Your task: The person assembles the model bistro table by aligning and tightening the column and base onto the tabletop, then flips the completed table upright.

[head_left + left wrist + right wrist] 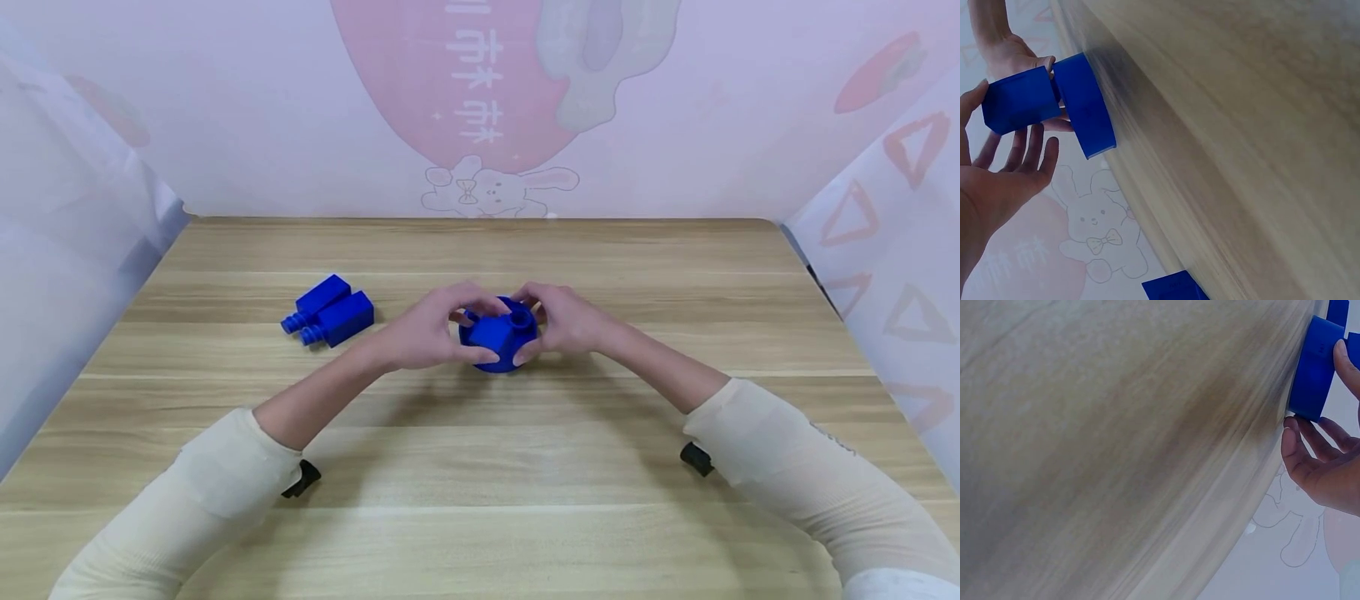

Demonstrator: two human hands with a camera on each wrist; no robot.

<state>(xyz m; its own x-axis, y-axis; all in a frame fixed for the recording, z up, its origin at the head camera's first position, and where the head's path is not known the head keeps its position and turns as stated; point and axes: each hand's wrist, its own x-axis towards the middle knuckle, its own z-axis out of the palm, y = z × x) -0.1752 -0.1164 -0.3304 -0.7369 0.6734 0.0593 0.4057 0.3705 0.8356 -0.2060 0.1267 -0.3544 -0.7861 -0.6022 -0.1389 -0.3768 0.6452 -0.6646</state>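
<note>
A round blue base (1087, 106) with a raised ring-shaped socket (521, 319) on top lies on the table in front of me. Above it, a blue rectangular block (1021, 100) stands end-on to the base, its lower end close against the top. My left hand (431, 332) grips this block between thumb and fingers. From the other side my right hand (567, 321) holds the base by its rim, thumb at the near side and fingers round the far side. The block's lower end is mostly hidden.
Two more blue blocks, a nearer one (348, 318) and a farther one (324, 293), lie side by side to the left, threaded ends towards me. The wood-grain table (480, 475) ends at a printed backdrop (262, 108), with white sheets on both sides.
</note>
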